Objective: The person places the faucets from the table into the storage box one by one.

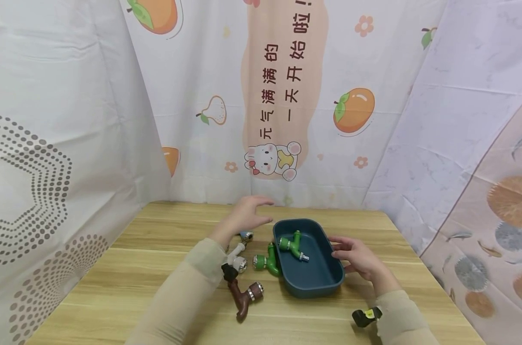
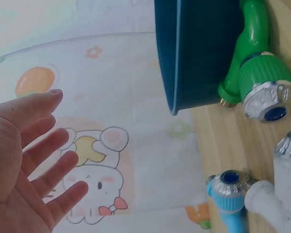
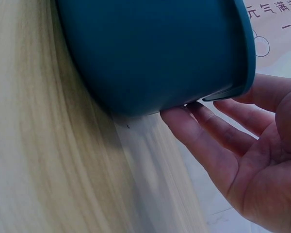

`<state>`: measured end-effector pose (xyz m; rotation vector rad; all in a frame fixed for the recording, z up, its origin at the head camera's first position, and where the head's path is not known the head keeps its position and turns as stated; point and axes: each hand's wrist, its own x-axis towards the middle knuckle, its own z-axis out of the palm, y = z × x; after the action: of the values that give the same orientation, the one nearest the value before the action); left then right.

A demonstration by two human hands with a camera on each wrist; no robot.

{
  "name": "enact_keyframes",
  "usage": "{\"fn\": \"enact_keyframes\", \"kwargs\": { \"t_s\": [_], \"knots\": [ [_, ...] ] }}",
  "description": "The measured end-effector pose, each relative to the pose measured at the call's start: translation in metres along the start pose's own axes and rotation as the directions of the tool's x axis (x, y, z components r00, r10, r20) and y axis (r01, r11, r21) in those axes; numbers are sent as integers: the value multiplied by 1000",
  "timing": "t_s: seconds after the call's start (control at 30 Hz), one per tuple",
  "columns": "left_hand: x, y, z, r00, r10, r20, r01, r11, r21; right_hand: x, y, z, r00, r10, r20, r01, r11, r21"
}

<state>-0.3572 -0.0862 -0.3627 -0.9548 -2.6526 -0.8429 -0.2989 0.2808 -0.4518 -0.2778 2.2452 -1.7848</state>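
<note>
My left hand (image 1: 249, 213) hovers over the far left of the bin, fingers spread and holding nothing; the left wrist view shows its bare palm. At the right side of a dark blue plastic bin (image 1: 312, 287), my right hand (image 1: 356, 256) holds the rim, with fingers against the outer wall in the right wrist view. Inside the bin lies a green tap (image 1: 292, 245) with a metal spout end. A second green tap (image 1: 269, 262) sits close against the bin's left side, its knob (image 2: 270, 97) silver-capped with a blue centre.
Left of the bin lie a white tap (image 1: 236, 258), a blue tap (image 1: 246, 235) and a brown tap (image 1: 243, 297), partly behind my left arm. A black wrist device (image 1: 366, 316) sits by my right sleeve. Printed curtains (image 1: 192, 158) surround the wooden table (image 1: 127, 268).
</note>
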Motion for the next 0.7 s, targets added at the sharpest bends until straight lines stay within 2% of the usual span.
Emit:
{"fn": "enact_keyframes", "kwargs": {
  "t_s": [0.13,0.4,0.7],
  "knots": [
    [-4,-1,-8,1000,-21,-8,21,1000,-12,0,1,0,1000,0,6,0,1000,4],
    [-13,-6,-21,999,-4,-48,4,1000,-9,0,1,-1,1000,-3,12,3,1000,9],
    [-24,-17,-31,996,-55,-67,54,998,-18,-1,1,0,1000,-2,9,2,1000,5]
  ]
}}
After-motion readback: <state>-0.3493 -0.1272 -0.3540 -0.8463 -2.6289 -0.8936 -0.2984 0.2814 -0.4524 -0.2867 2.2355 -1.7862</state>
